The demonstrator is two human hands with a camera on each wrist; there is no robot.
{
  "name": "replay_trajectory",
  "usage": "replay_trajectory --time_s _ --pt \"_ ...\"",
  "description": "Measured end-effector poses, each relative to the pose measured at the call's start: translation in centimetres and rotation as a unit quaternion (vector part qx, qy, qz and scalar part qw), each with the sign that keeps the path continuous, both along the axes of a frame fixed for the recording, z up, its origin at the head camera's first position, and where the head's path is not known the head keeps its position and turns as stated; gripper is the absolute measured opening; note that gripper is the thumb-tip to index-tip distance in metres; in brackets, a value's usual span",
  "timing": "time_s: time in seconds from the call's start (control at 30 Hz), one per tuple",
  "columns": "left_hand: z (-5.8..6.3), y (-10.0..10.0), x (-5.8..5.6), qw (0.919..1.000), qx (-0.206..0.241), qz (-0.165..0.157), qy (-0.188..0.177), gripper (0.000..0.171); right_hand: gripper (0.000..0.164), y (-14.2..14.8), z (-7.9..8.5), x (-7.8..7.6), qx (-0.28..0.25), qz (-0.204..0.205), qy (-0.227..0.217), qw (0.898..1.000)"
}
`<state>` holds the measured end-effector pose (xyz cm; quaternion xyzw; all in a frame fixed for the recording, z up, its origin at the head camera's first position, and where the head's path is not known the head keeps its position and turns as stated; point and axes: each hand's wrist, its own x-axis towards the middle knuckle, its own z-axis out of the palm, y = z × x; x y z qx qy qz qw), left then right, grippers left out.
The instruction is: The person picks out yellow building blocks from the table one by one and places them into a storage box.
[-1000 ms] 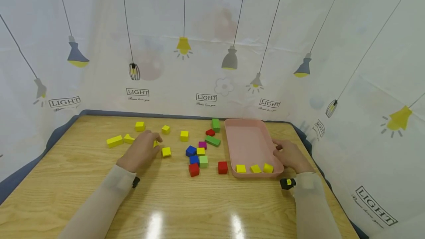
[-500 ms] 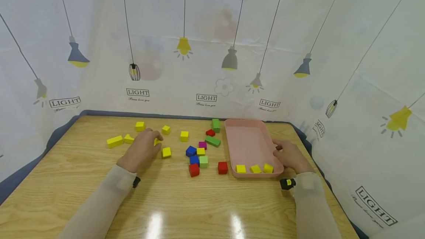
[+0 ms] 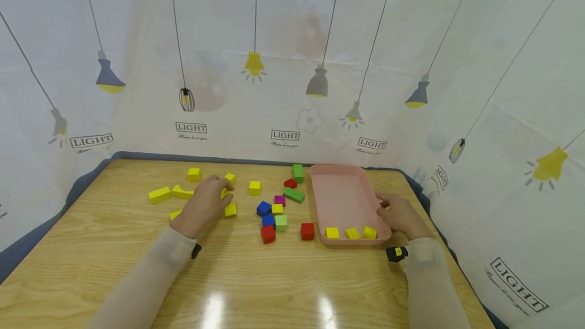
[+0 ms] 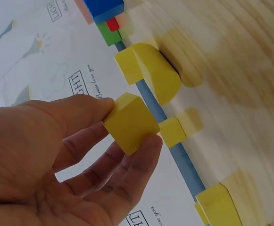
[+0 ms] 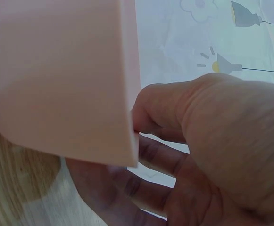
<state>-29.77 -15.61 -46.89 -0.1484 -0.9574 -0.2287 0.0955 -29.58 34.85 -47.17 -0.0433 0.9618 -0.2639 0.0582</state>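
Observation:
Between the thumb and fingers of my left hand is a pinched yellow block, raised off the wooden tabletop in the left wrist view. Yellow blocks lie around that hand: a long one, a curved one and a cube among them. Beyond the held block, the left wrist view shows a rounded yellow block. My right hand grips the right side of a pink tray, thumb at the rim and fingers reaching below. Three yellow blocks lie along the tray's near end.
Mid-table, a cluster holds blue, red, light green and purple blocks. Green blocks and a red cube lie just left of the tray. A printed curtain hangs behind the table.
My left hand has risen and moved right with the yellow block, uncovering more of the curved block and another yellow block by the wrist. The right hand stays on the tray.

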Motion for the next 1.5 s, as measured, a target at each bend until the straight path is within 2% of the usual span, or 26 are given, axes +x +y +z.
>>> replay_trajectory --time_s 0.37,0.67,0.8,1.03,1.33,1.5 --pt "0.6 2.4 0.0 0.9996 0.003 -0.011 0.027 0.018 0.055 0.3 -0.4 -0.3 0.004 0.002 0.004 1.0" --pt "1.2 4.7 0.1 0.9999 0.011 0.003 -0.011 0.024 0.053 0.3 -0.3 -0.2 0.011 -0.008 0.002 1.0" --pt "1.3 6.0 0.2 0.9997 0.015 -0.001 -0.019 0.028 0.054 0.2 -0.2 -0.1 0.011 -0.008 0.004 1.0" --pt "1.4 8.6 0.3 0.9993 0.027 -0.021 -0.014 0.033 0.054 0.0 -0.1 0.1 0.009 -0.007 0.007 1.0" --pt "2.0 12.2 0.5 0.9954 0.072 -0.042 -0.047 0.042 0.053 -0.1 0.2 -0.3 0.008 -0.008 0.006 1.0" --pt "1.6 13.9 0.9 0.9952 0.063 -0.07 -0.025 0.038 0.053 0.0 -0.2 -0.2 0.005 -0.005 0.007 1.0"
